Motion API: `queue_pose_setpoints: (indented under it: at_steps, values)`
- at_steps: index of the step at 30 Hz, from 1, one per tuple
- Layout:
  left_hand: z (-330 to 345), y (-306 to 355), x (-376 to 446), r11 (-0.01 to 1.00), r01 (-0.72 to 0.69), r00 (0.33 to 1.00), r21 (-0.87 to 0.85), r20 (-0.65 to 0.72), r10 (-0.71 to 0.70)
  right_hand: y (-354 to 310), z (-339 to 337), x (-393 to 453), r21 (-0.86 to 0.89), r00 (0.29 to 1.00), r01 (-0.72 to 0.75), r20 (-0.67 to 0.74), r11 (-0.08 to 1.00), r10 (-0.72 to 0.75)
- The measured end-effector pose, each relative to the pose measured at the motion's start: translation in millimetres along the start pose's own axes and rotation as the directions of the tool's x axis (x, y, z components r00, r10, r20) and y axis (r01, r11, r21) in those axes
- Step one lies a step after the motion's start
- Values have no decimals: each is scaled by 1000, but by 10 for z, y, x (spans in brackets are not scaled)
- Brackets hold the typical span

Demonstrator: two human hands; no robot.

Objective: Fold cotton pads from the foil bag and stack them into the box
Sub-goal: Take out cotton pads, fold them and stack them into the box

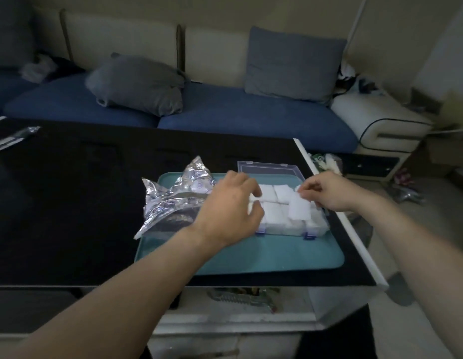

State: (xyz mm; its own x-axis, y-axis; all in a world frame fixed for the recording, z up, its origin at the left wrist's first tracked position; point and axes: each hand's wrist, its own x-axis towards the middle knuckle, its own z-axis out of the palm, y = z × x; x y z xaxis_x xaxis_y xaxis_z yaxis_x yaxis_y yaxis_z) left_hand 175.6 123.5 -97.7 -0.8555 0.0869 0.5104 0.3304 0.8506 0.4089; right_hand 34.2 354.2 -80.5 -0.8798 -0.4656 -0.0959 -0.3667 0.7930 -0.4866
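Observation:
A clear plastic box [294,228] with blue clasps stands on a teal tray [264,255], its lid [266,168] open at the back. Several folded white cotton pads [275,200] fill it. My right hand [329,191] pinches the top edge of a white pad [299,209] that hangs over the box's right side. At the left side of the box, my left hand [233,206] reaches over, thumb and fingers pinching a pad's edge. The crumpled silver foil bag [173,198] lies on the tray's left end, beside my left hand.
The tray sits near the right end of a black table [69,203] with a white edge [354,229]. Another foil packet [10,138] lies at the table's far left. A blue sofa with grey cushions [137,84] stands behind the table.

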Motion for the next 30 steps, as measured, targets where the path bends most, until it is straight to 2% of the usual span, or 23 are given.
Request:
queue_pose_setpoints:
  at_steps: [3, 5, 9, 12, 14, 17, 19, 22, 30]
  values:
    - [321, 145, 50, 995, -20, 978, 97, 208, -1, 11, 101, 67, -47, 998, 44, 36, 998, -42]
    - [478, 182, 94, 981, -55, 947, 187, 321, -8, 64, 192, 109, -45, 1000, 25, 6, 999, -24]
    - [613, 184, 143, 962, -104, 906, 251, 423, -12, 121, 396, 113, -40, 992, 1, -128, 999, -6]
    - [629, 159, 129, 953, -127, 875, 276, 484, -23, 130, 498, 86, -202, 971, 64, -215, 977, -108]
    - [635, 137, 111, 952, -131, 868, 278, 495, -25, 154, 498, 66, -246, 954, 113, -243, 963, -174]
    - [630, 106, 96, 962, -112, 877, 247, 479, -21, 175, 449, 44, -221, 956, 184, -187, 958, -227]
    - [615, 87, 98, 971, -104, 881, 215, 473, -10, 171, 434, 27, -222, 964, 196, -132, 955, -229]
    - [588, 71, 99, 981, -100, 896, 168, 444, 15, 175, 440, 7, -215, 967, 197, -121, 957, -226]
    - [401, 86, 91, 999, -28, 960, -17, 280, 31, 131, 423, -32, -222, 976, 192, -56, 956, -209]
